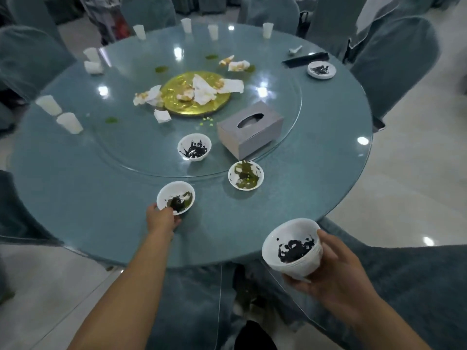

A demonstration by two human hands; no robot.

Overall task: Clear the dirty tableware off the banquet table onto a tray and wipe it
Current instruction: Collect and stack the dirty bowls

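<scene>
Left hand (161,218): fingers are pinching the near rim of a dirty bowl (176,197), lower centre, on the table (88,198).
Right hand (336,276): fingers are wrapping a bowl stack (293,248), lower right.

Round glass table (75,193), uncleared.
Cups (69,122) lined its far and left edges; bowls (246,175) sat near the front edge, a saucer (321,69) far right.

Dim, cool overhead light leaves bright glare spots on the glass table (316,193); edges bow, corners soften.

Head-worn wide view, down over the round table (75,198)
</scene>
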